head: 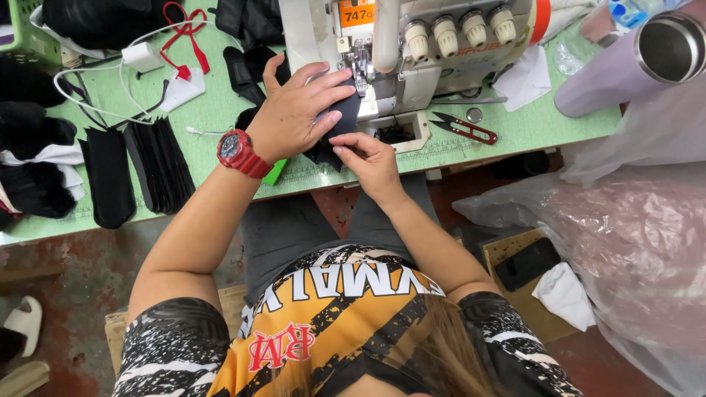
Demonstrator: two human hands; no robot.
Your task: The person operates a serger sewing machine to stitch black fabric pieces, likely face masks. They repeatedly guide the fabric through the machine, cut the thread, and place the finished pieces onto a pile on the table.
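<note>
My left hand (pixel 298 110), with a red wristwatch (pixel 237 151), lies flat on a small dark fabric piece (pixel 340 119) and presses it down at the foot of a white sewing machine (pixel 412 44). Just below it, my right hand (pixel 368 158) pinches the near edge of the same dark piece with its fingertips. The part of the fabric under my left palm is hidden. Both hands rest at the front edge of a green table (pixel 213 110).
Stacks of black fabric pieces (pixel 158 165) lie at the left with white cables (pixel 95 81). Red-handled thread snips (pixel 463 126) sit right of the machine. A steel cup (pixel 673 44) and large plastic bags (pixel 632 235) crowd the right side.
</note>
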